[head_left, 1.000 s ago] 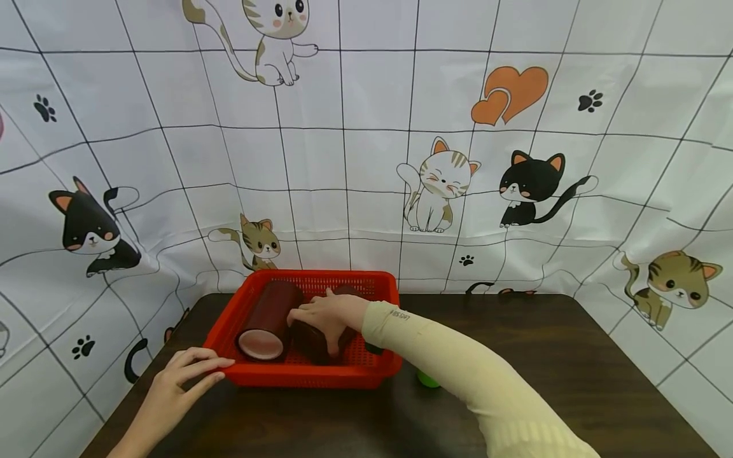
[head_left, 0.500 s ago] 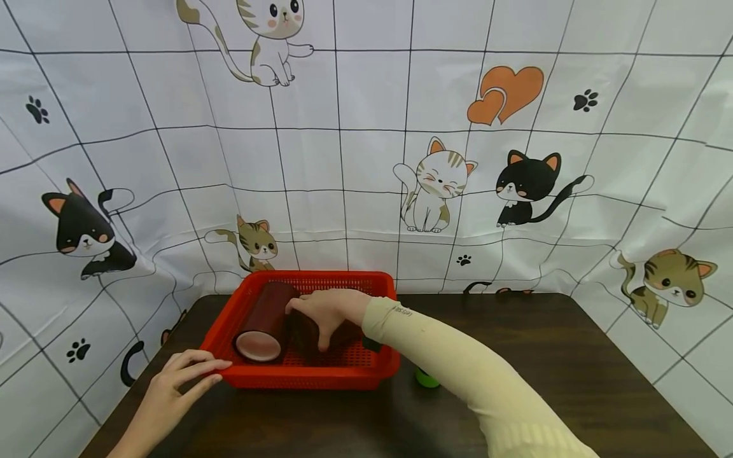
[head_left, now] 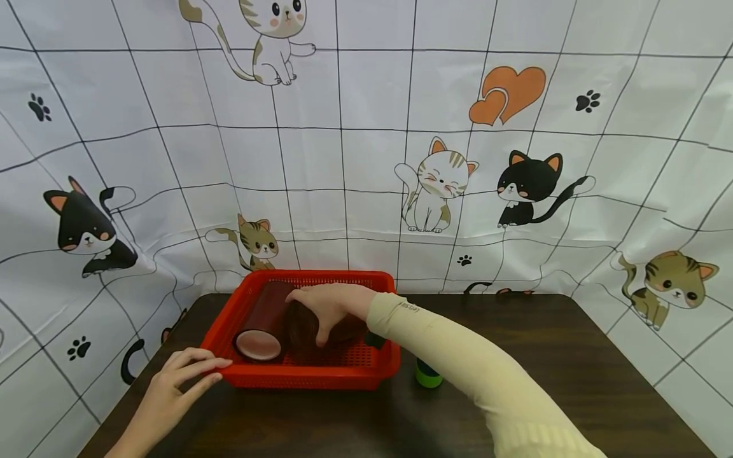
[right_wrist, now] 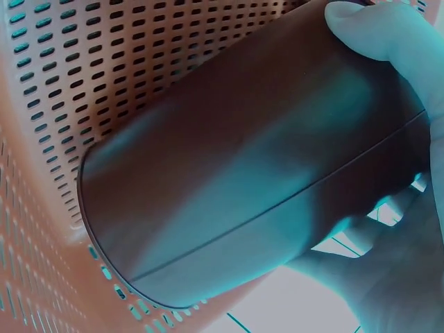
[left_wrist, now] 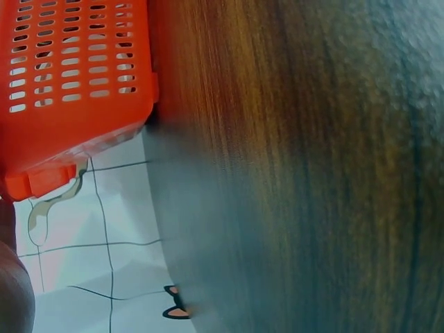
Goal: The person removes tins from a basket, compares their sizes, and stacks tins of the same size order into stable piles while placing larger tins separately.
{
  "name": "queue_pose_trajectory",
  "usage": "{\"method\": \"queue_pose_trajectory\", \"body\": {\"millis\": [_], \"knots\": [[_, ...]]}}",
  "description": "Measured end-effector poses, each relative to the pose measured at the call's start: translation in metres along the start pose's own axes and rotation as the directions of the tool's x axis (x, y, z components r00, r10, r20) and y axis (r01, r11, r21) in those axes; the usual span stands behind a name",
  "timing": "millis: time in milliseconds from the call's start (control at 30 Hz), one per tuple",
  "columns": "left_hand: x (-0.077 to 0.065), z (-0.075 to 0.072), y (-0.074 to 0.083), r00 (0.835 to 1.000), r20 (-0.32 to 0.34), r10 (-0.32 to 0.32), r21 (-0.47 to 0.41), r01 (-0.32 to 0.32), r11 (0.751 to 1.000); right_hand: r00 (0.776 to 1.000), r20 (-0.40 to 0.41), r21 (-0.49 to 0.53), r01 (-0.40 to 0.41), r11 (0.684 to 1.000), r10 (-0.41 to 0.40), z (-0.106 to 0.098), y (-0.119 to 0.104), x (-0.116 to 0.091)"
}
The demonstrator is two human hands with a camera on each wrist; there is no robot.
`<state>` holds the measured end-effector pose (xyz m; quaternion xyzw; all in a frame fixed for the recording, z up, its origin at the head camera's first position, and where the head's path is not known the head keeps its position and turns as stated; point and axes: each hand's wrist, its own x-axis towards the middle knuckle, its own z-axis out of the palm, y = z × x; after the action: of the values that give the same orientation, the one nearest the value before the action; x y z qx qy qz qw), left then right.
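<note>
A red perforated plastic basket (head_left: 309, 378) sits on the dark wooden table. Inside it, on the left, lies a dark red cylinder (head_left: 266, 315) whose pale round end faces me. Beside it is a dark brown cylinder (head_left: 302, 331), mostly covered by my right hand (head_left: 329, 305), which grips it from above. In the right wrist view, this smooth cylinder (right_wrist: 236, 159) shows a lengthwise seam and a thin rim at its far end. The thumb (right_wrist: 381, 31) presses one side while the fingers wrap underneath. My left hand (head_left: 174, 385) rests its extended fingers on the basket's front left corner.
A small bright green-edged object (head_left: 427, 376) stands on the table right of the basket, partly behind my right sleeve (head_left: 458, 350). Behind the table hangs a white cat-print sheet (head_left: 366, 159). The table (head_left: 515, 337) reaches out to the right.
Inside the basket, my right hand has shifted slightly and the brown cylinder has turned under it. More of the green-edged object shows. My left hand stays at the corner.
</note>
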<state>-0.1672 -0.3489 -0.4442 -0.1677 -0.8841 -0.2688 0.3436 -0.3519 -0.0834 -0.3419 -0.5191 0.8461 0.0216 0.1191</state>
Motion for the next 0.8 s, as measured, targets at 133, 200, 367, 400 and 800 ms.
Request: {"method": "queue_pose_trajectory", "body": {"millis": [133, 200, 367, 400, 800], "knots": [[0.0, 0.0, 0.001, 1.0, -0.003, -0.004, 0.001, 0.004, 1.0, 1.0, 0.009, 0.043, 0.025, 0.999, -0.025, -0.009, 0.002, -0.004], [0.0, 0.0, 0.001, 1.0, -0.006, -0.002, -0.001, 0.002, 1.0, 0.999, 0.015, 0.06, 0.031, 0.998, -0.032, -0.013, 0.003, -0.006], [0.001, 0.001, 0.001, 1.0, -0.011, 0.014, -0.006, -0.014, 1.0, 1.0, 0.01, 0.088, 0.028, 0.996, -0.029, -0.019, 0.008, -0.012], [0.001, 0.001, 0.0, 1.0, -0.011, 0.015, -0.004, -0.015, 1.0, 1.0, 0.006, 0.097, 0.029, 0.995, -0.03, -0.019, 0.009, -0.013], [0.0, 0.001, 0.0, 1.0, -0.016, 0.017, 0.019, -0.017, 1.0, 1.0, -0.005, 0.152, -0.002, 0.988, 0.003, -0.022, 0.016, -0.018]]}}
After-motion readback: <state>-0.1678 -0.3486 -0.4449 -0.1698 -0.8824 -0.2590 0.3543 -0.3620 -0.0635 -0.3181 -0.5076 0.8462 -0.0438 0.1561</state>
